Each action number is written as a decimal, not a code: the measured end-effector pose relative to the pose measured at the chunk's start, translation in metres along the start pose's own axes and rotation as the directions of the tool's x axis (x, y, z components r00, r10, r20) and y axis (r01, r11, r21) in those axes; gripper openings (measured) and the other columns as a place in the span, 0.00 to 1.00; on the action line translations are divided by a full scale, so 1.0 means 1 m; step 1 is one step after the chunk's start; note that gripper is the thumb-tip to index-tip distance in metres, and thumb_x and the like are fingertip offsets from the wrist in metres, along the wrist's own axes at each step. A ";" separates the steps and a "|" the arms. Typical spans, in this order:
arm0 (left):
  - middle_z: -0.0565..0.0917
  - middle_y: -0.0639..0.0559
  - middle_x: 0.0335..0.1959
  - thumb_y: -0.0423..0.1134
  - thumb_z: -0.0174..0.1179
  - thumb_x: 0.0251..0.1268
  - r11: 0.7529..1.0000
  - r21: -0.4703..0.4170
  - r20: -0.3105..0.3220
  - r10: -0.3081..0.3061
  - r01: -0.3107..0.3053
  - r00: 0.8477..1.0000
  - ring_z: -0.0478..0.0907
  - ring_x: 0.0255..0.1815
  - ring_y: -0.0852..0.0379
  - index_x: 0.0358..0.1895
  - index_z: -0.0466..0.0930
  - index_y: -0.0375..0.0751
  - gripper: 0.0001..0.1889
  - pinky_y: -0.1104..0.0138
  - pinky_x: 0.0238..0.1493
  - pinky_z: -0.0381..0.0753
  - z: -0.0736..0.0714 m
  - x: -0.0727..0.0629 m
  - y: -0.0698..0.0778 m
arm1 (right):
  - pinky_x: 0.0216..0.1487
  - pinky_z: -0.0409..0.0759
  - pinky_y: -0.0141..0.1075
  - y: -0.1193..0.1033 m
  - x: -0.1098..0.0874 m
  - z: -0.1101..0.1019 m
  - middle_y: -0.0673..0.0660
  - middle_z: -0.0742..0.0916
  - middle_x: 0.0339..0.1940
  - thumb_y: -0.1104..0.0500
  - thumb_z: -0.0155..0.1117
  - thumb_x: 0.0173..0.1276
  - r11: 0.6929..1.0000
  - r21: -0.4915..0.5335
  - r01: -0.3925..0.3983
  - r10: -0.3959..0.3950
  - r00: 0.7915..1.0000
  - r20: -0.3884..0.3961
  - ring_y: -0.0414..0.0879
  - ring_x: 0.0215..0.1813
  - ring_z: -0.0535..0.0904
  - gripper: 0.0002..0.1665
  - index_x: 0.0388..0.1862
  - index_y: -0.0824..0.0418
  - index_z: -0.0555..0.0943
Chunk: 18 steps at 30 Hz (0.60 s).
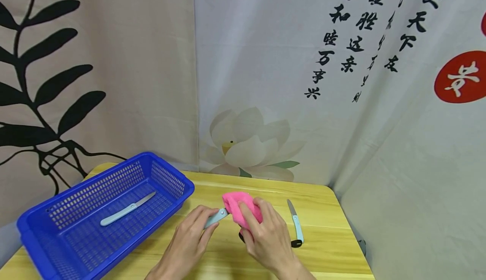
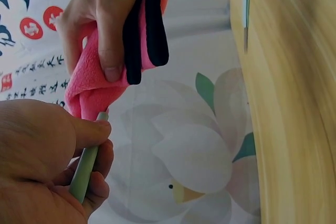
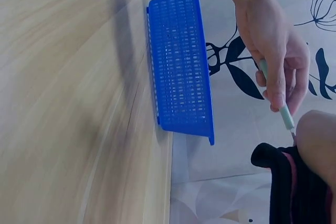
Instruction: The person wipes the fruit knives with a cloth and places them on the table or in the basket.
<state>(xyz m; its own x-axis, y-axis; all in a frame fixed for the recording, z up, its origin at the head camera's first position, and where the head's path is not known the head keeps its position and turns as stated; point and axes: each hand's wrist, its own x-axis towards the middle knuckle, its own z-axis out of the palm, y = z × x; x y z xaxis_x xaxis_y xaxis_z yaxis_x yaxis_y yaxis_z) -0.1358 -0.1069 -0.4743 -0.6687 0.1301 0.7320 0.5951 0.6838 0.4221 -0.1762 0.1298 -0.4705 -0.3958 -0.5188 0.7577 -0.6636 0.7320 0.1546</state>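
In the head view, my left hand (image 1: 190, 238) grips a small knife by its light blue handle (image 1: 216, 218). My right hand (image 1: 267, 233) holds a pink cloth (image 1: 239, 200) pinched around the knife's blade, which is mostly hidden inside the folds. The left wrist view shows the cloth's black edging (image 2: 157, 30) hanging folded beyond the right fingers. Thumb and fingers of the left hand wrap the handle (image 2: 84, 174), its blade end entering the cloth. To the right of the right hand, a second knife (image 1: 297, 223) lies on the table, blade pointing away.
A blue mesh basket (image 1: 91, 250) stands on the left of the wooden table (image 1: 322, 216), with another light-handled knife (image 1: 119, 214) lying inside. Behind the table hangs a printed curtain (image 1: 250, 69), and a pale curtain (image 1: 417, 179) runs along the right side.
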 end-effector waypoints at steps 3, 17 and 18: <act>0.86 0.55 0.44 0.24 0.78 0.65 1.000 -0.012 0.008 -0.013 0.013 1.000 0.83 0.43 0.68 0.56 0.88 0.37 0.18 0.71 0.40 0.90 0.000 0.000 0.000 | 0.40 0.90 0.39 0.005 -0.002 0.000 0.64 0.86 0.58 0.54 0.83 0.58 1.000 -0.005 -0.022 0.022 1.000 0.021 0.51 0.49 0.84 0.37 0.69 0.53 0.87; 0.87 0.57 0.43 0.24 0.80 0.64 0.999 -0.023 0.018 -0.041 0.042 0.999 0.80 0.42 0.71 0.55 0.89 0.40 0.19 0.73 0.39 0.88 0.000 -0.003 0.000 | 0.33 0.85 0.41 0.033 -0.001 0.001 0.65 0.85 0.53 0.61 0.80 0.55 0.994 -0.012 -0.104 0.104 0.994 -0.020 0.52 0.41 0.83 0.37 0.69 0.55 0.87; 0.87 0.57 0.43 0.24 0.80 0.63 0.999 -0.022 0.017 -0.042 0.042 0.999 0.81 0.42 0.70 0.55 0.90 0.40 0.19 0.73 0.39 0.88 -0.001 -0.003 0.000 | 0.32 0.85 0.40 0.035 0.000 0.000 0.65 0.85 0.53 0.61 0.80 0.55 0.993 -0.017 -0.116 0.116 0.993 -0.012 0.51 0.41 0.82 0.37 0.69 0.55 0.86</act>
<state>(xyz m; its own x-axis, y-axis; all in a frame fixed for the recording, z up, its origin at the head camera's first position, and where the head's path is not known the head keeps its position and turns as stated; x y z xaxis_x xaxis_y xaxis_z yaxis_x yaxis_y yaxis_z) -0.1338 -0.1078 -0.4761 -0.7007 0.1138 0.7043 0.5759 0.6731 0.4641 -0.1996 0.1559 -0.4655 -0.4623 -0.4248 0.7783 -0.6022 0.7947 0.0760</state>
